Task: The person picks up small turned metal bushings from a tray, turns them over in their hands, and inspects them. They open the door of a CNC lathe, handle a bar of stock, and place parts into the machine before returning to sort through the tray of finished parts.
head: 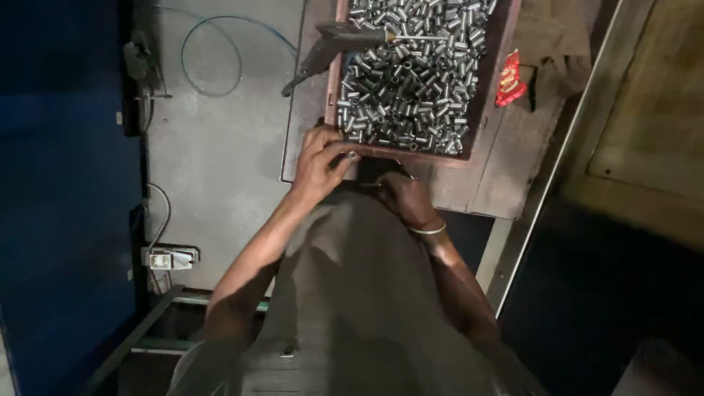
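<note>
Far left: I see a dark blue wall (66,220) down that edge, with a small white switch box (170,258) low on the grey floor beside it.
Hose: a thin blue-green hose (213,55) loops on the grey floor, upper left.
Air tool: a dark pistol-shaped tool (334,44) lies across the left rim of the tray, its thin bit pointing right over the parts.
Left hand: my left hand (321,163) sits at the tray's near left corner, fingers curled narrow, pinching one small metal sleeve (353,155) at the fingertips.
Tray: a reddish-brown tray (493,70) on the table (506,154), heaped with short shiny metal sleeves (411,81).
Right hand: my right hand (405,196) is just below the tray's near rim, closed in a loose fist near the left hand; I cannot tell what it holds. A metal bangle (429,229) circles its wrist.
Right of tray: a small red packet (510,77) lies on the table.
</note>
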